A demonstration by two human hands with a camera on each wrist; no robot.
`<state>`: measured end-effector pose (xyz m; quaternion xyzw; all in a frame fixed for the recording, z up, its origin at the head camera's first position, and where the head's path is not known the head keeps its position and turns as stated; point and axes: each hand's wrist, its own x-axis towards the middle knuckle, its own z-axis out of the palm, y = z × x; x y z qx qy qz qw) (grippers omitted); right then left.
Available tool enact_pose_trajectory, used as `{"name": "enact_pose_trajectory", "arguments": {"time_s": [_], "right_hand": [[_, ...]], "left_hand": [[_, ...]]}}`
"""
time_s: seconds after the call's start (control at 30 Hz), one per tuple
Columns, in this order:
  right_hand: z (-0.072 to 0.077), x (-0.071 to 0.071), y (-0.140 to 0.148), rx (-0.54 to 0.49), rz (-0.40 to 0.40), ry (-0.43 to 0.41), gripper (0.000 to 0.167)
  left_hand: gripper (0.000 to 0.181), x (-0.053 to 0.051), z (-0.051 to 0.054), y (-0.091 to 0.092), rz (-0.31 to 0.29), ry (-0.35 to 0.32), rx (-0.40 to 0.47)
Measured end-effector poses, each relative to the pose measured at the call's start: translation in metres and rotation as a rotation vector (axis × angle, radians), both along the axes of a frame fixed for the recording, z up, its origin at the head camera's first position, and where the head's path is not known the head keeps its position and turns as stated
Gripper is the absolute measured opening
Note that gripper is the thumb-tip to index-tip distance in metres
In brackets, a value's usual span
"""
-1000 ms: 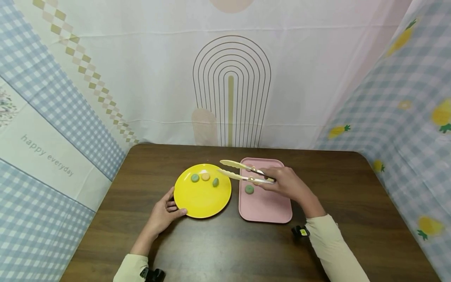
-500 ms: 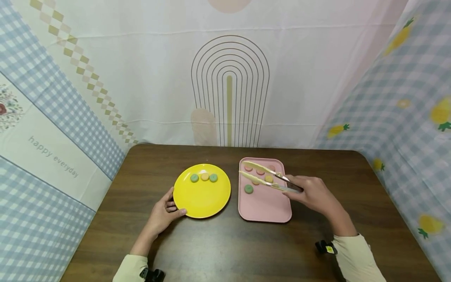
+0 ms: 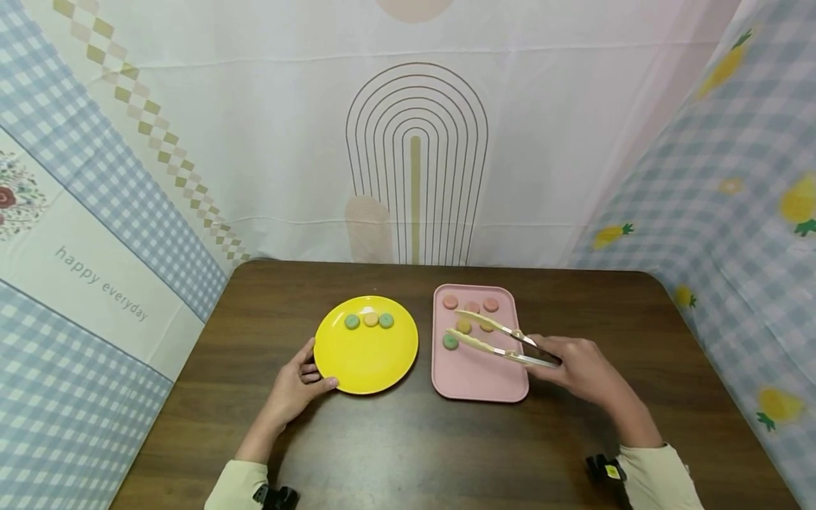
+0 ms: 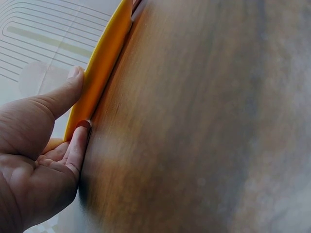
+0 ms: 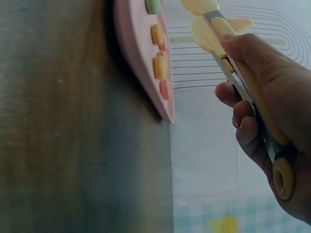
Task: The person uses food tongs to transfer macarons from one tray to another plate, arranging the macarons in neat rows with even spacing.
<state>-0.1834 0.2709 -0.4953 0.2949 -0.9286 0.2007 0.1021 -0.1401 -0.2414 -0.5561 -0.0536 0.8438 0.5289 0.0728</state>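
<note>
At the yellow plate's left rim, my left hand holds the edge, thumb on the rim and the other fingers low beside the table in the left wrist view. A green macaron, a yellow macaron and another green macaron lie in a row on the plate. My right hand grips metal tongs with pale yellow tips. The tongs are spread above the pink tray, tips on either side of a yellow macaron, with nothing visibly pinched; any contact is unclear.
Also on the tray are a green macaron, several pink macarons and another yellow one, partly behind the tongs. Both dishes stand on a dark wooden table. A patterned cloth hangs behind it.
The tongs have moved right, from beside the plate to over the tray. A green macaron near their tips now lies flat in the plate's row. The left hand stays put.
</note>
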Motion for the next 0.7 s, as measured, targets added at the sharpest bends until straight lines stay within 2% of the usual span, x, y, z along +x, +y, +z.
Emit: {"name": "enact_pose_trajectory", "arguments": {"time_s": [0.13,0.4,0.7], "right_hand": [[-0.007,0.002,-0.001,0.001,-0.003,-0.058,0.043],[-0.017,0.005,-0.002,0.012,0.001,-0.078,0.048],[-0.022,0.007,0.000,0.012,0.034,-0.035,0.044]], "left_hand": [[0.103,0.000,0.000,0.001,-0.001,0.008,-0.002],[0.103,0.001,0.002,0.000,0.003,0.010,-0.005],[0.103,0.001,0.001,0.000,-0.001,0.000,-0.006]]}}
